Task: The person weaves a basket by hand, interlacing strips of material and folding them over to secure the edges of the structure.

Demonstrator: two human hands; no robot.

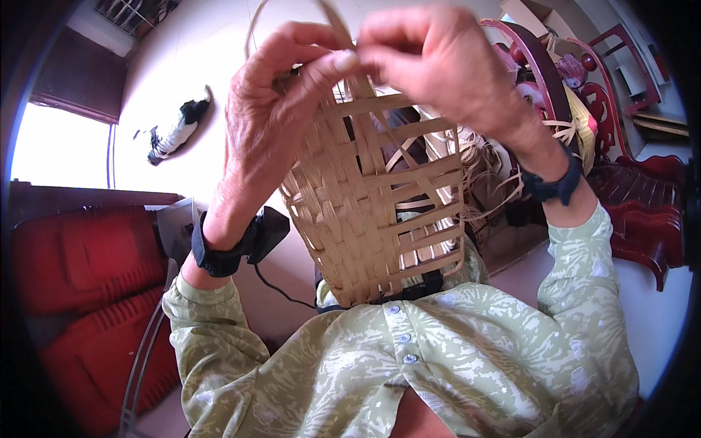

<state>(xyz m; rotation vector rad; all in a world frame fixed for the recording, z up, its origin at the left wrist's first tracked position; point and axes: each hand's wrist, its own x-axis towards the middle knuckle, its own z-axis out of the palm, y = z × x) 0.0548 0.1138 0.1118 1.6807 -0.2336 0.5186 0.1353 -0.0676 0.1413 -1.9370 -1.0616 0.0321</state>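
A partly woven basket (343, 208) of flat tan strips stands upright on my lap. Its left part is closely woven, while open gaps show between the strips on the right. At its top edge my left hand (281, 98) is closed, thumb and fingers pinching a flat weaving strip (336, 23) that loops up past the frame's top. My right hand (445, 69), slightly blurred, meets it from the right. Its fingers are closed at the same strip, with the fingertips partly hidden.
Loose strips (482, 171) hang in a tangle right of the basket. Dark red carved wooden furniture (635, 208) stands at the right, red padded seats (87, 255) at the left. A black-and-white animal (177, 131) lies on the pale floor. A black cable (281, 293) runs from my left wrist.
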